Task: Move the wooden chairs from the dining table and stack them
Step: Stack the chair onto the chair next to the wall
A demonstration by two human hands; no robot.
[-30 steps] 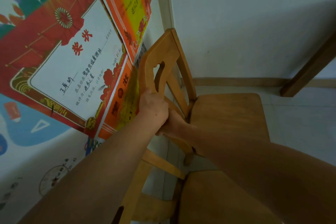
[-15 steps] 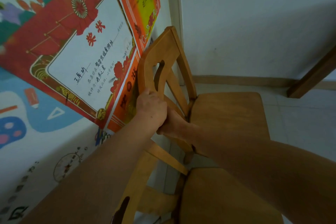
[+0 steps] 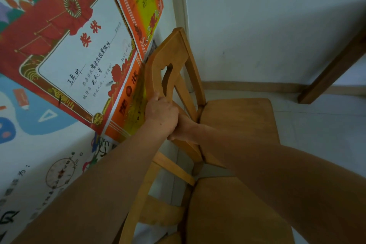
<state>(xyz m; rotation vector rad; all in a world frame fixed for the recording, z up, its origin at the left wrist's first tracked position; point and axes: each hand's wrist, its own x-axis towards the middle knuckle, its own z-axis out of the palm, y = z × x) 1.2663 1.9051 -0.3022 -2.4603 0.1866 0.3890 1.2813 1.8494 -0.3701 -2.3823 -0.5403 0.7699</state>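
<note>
Both hands hold the back of the far chair (image 3: 174, 61), the one whose seat (image 3: 237, 119) is at about 2 o'clock from the hands. The left hand (image 3: 161, 115) makes a closed grip around the lower edge of the wide top board, just under the cut-out hole, with the fingers (image 3: 156, 97) curled over the wood. The right hand (image 3: 184, 128) lies just beside it at 4 o'clock, touching it, and closes on a lower part of the same back; its fingers are mostly hidden behind the left hand, so I cannot tell exactly which rail it takes.

I think the hands are placed there because the back is the strongest handle of a chair, and two hands close together let the person steer it into the corner without it turning.

A second chair (image 3: 233, 210) stands nearer, at 6 o'clock, with its back rails (image 3: 172, 166) passing under the forearms. The two chairs look one behind the other along the wall with posters (image 3: 79, 49), not one on top of the other. A dark table leg (image 3: 334, 69) stands well apart at 2 o'clock.

My judgement: the chairs are already away from the surface, and the person is setting them tight against the wall; real stacking seems not yet done.
</note>
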